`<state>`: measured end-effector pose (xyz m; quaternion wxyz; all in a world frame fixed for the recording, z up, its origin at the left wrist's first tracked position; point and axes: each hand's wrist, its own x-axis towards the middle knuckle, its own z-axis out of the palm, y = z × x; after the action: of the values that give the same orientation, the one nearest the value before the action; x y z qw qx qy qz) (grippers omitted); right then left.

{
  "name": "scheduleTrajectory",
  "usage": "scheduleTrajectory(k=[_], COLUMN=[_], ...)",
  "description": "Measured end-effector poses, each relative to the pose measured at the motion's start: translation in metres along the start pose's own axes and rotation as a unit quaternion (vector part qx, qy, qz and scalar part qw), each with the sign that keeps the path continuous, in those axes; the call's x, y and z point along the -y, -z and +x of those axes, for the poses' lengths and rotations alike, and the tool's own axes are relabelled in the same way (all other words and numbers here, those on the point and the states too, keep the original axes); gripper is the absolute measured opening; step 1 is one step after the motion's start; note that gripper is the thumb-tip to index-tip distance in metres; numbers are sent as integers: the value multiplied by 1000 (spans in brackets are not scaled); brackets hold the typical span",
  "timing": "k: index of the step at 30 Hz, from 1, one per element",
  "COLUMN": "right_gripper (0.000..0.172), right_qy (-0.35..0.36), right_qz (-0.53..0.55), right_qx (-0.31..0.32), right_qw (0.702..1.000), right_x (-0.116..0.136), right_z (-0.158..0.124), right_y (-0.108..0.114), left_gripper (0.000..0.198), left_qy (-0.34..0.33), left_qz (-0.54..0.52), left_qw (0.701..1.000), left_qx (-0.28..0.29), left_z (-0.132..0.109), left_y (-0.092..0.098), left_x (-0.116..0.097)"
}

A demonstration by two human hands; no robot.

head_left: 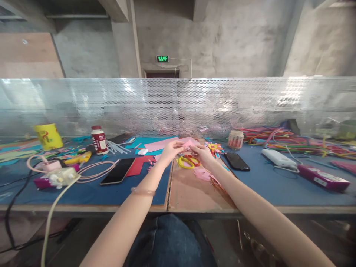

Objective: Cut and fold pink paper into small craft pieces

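Observation:
A small piece of pink paper is pinched between the fingertips of both my hands above the table. My left hand grips its left side, while my right hand has hold of the right. Just below them lie a yellow loop and a red one; whether these are scissor handles I cannot tell. Pink paper pieces lie under my right wrist. Beyond that hand is a multicoloured paper flower. Red paper rests left of my left forearm.
Phones lie on the left and right. Farther out are a brown bottle, yellow tub, glass jar, white power bank, purple power strip and colourful pipe cleaners. A perforated metal screen borders the back.

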<state>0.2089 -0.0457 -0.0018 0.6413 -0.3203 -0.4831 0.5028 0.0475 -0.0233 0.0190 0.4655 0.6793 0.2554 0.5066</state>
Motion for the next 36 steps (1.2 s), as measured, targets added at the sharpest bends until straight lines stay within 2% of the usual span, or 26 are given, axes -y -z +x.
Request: scheduleTrajectory(k=[7, 16, 26, 36], right_gripper=[26, 26, 24, 29], right_qy=[-1, 11, 17, 48], right_qz=[1, -28, -39, -31], right_qx=[15, 27, 23, 9], right_qw=[1000, 999, 999, 998], right_x=[0, -4, -2, 0], right_z=[0, 2, 1, -1], right_y=[1, 4, 2, 0], left_gripper=[34, 26, 26, 25], left_qy=[-23, -9, 16, 57], left_qz=[-3, -24, -81, -19], left_qw=[1000, 1000, 997, 998], left_qx=[20, -14, -7, 10], left_z=[4, 3, 3, -6], left_y=[4, 3, 2, -4], left_x=[6, 3, 4, -6])
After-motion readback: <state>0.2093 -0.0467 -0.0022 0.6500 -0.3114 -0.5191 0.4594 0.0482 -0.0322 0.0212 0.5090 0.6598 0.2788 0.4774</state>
